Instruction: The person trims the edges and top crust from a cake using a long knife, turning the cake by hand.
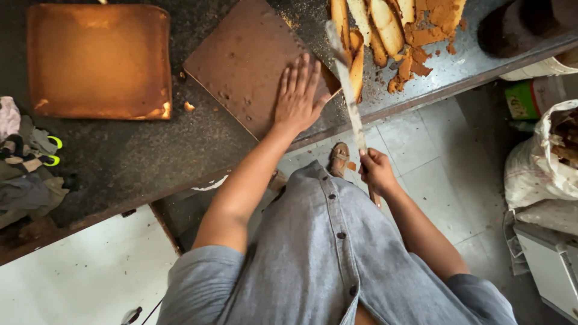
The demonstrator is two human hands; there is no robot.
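Two brown cakes lie on the dark counter (138, 156). Far to the left, at the counter's left edge, sits a heap of cloths (27, 162). Next to it, near the back left corner, is a square orange-brown cake (99, 60) with rounded corners. A small crumb (189, 106) lies just beside it.

Then comes the darker brown slab (241, 57), turned at a slant near the front edge. The left hand (296, 96) lies flat and open on its right corner, fingers spread. It presses the slab down.

The right hand (377, 171) is closed tight around the handle of a long knife (346, 84). The blade runs up along the slab's right edge, touching it or just beside it. To trim well, I think the flat hand should press firmly so the slab does not slide. The fingers should stay away from the blade, and the knife should go in long, straight strokes.

Right of the blade, cut strips and crumbs (391, 36) lie in a pile near the back. A white sack (539, 162) stands on the floor.

The blade is blurry, so I cannot tell if it is inside the cake. The knife's handle is hidden in the fist. The pile is cut off at the top.
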